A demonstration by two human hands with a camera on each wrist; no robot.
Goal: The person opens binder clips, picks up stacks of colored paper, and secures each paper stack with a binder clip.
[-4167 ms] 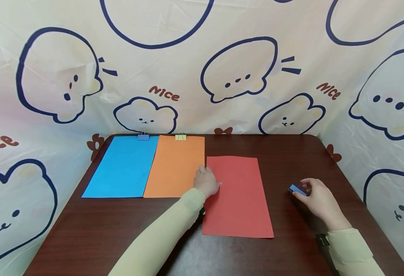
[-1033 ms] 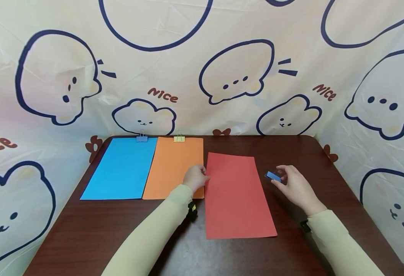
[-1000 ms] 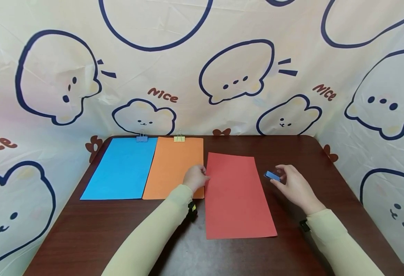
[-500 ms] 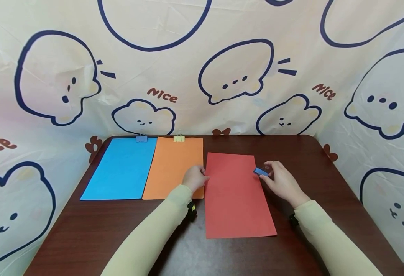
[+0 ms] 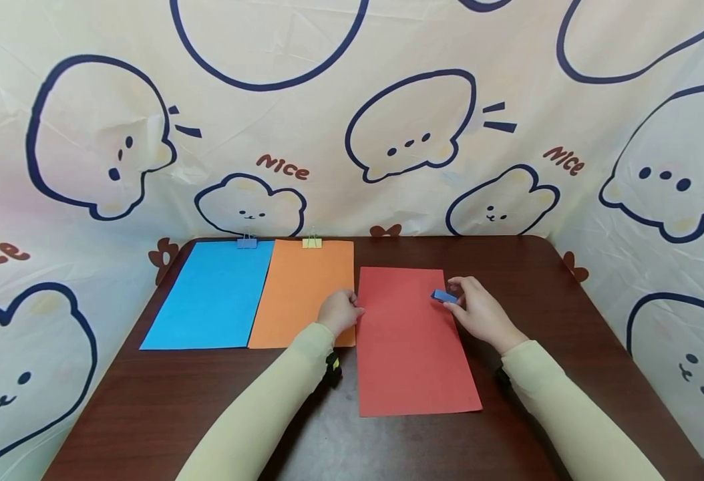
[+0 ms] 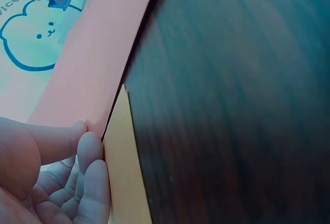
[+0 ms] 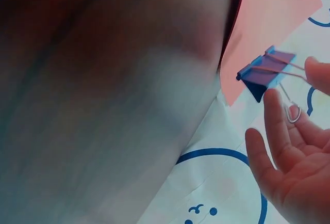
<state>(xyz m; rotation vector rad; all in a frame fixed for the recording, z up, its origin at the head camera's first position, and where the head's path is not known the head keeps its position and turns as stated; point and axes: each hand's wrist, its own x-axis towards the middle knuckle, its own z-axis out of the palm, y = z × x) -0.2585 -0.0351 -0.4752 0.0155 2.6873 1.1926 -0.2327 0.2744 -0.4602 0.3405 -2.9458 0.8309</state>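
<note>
A blue binder clip (image 5: 444, 296) is held by its wire handles between the thumb and fingers of my right hand (image 5: 481, 314). In the head view it overlaps the upper right part of a red sheet of paper (image 5: 415, 354). The right wrist view shows the clip (image 7: 265, 72) with its handles spread apart, one under the thumb. My left hand (image 5: 338, 312) pinches the left edge of the red sheet; the left wrist view shows the thumb (image 6: 62, 139) on the paper's face. Beside that hand lies an orange sheet (image 5: 306, 287).
On the dark wooden table (image 5: 208, 414), a blue sheet (image 5: 208, 300) lies left of the orange one. A blue binder clip (image 5: 246, 243) and a yellow binder clip (image 5: 312, 242) grip their top edges. Cartoon-printed cloth (image 5: 328, 133) surrounds the table's back and sides.
My right hand has carried the blue clip leftward from the table's right side to over the red sheet. My left hand has shifted slightly left, and the red sheet has turned slightly.
</note>
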